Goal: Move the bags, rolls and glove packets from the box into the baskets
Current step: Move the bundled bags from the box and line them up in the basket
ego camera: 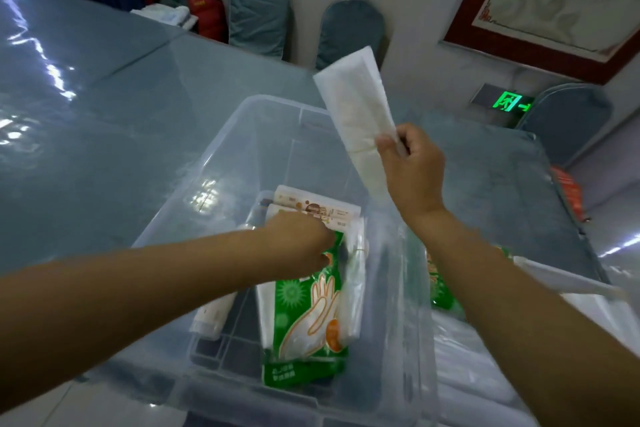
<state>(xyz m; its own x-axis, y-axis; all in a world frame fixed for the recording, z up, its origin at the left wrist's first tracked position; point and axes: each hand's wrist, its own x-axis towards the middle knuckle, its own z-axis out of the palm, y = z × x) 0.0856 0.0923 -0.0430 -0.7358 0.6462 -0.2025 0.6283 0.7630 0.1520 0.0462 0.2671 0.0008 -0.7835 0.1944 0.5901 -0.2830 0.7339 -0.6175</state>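
A glossy blue-grey table [104,135] carries a clear plastic box [242,135]. Inside it the left hand [298,246], fingers curled, grips a green crinkly glove packet [304,315] beside paper-banded rolls [318,206]. The right hand [412,166] pinches a flat white bag bundle [356,104] above the box.

My left hand [298,243] covers the top of the green glove packet [306,319], hiding my fingertips. The basket [571,288] at right is blurred and cropped; its contents are indistinct.
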